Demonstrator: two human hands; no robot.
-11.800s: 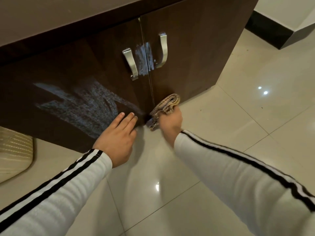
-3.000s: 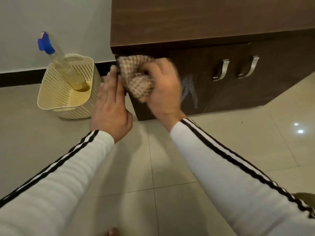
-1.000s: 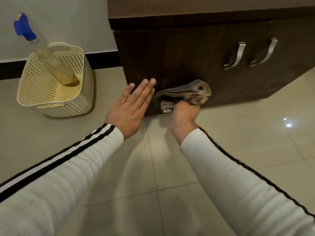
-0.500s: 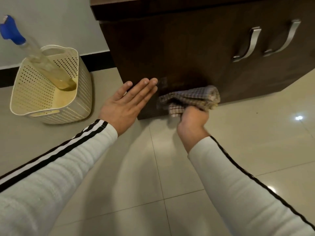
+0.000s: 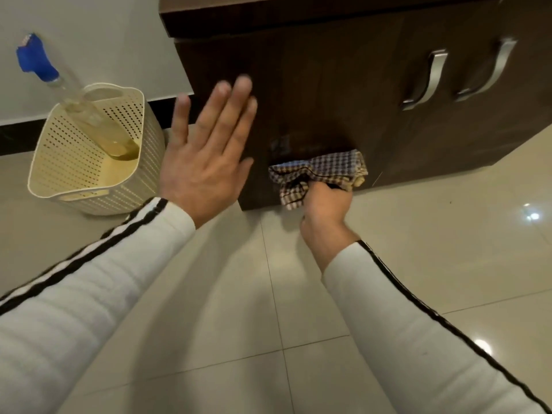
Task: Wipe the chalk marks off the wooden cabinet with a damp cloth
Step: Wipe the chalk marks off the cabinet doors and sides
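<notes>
A dark wooden cabinet (image 5: 343,85) fills the upper right, with two silver handles (image 5: 427,80) on its doors. My right hand (image 5: 327,207) grips a bunched checked cloth (image 5: 322,171) and presses it against the lower part of the left door. A faint pale chalk smudge (image 5: 279,143) shows just above the cloth's left end. My left hand (image 5: 206,156) is open, fingers spread, raised at the cabinet's left corner; whether it touches the wood is unclear.
A cream perforated basket (image 5: 89,162) stands on the tiled floor left of the cabinet, holding a spray bottle (image 5: 74,97) with a blue head. A white wall with a black skirting runs behind it. Glossy floor tiles (image 5: 448,249) extend to the right.
My left hand has lifted and spread wider beside the cabinet corner. The cloth stays low on the door with little shift. Long before, large chalk patches covered the doors; they are gone.
</notes>
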